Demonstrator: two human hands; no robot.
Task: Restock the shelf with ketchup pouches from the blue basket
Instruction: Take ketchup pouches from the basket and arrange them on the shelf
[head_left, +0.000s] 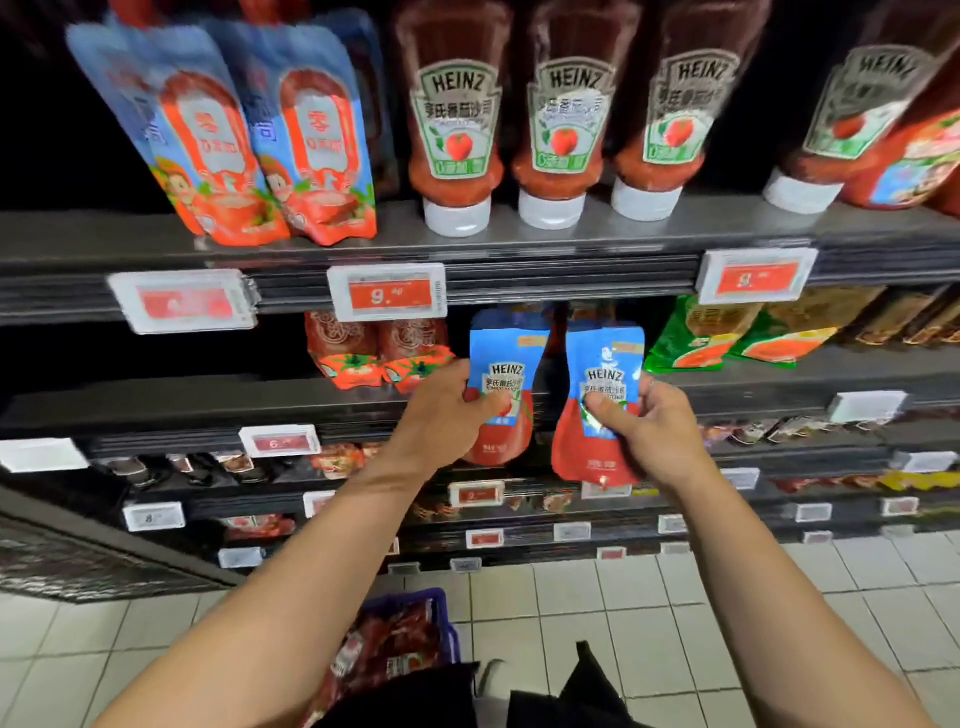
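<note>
My left hand (451, 410) grips a blue-and-red Heinz ketchup pouch (506, 358) by its middle, held upright in front of the second shelf (156, 410). My right hand (641, 431) grips a second, matching ketchup pouch (602, 364) right beside the first. Both pouches are raised to the gap between the red tomato pouches (374, 353) and the green packets (727, 332). The blue basket (441, 613) stands on the floor below my arms, with more red pouches in it, partly hidden by my left forearm.
The top shelf carries blue-and-red pouches (228, 135) at the left and upside-down Heinz bottles (457, 119) to the right. Price tags (387, 297) line the shelf edges. Lower shelves hold small packets. The floor is white tile (779, 623).
</note>
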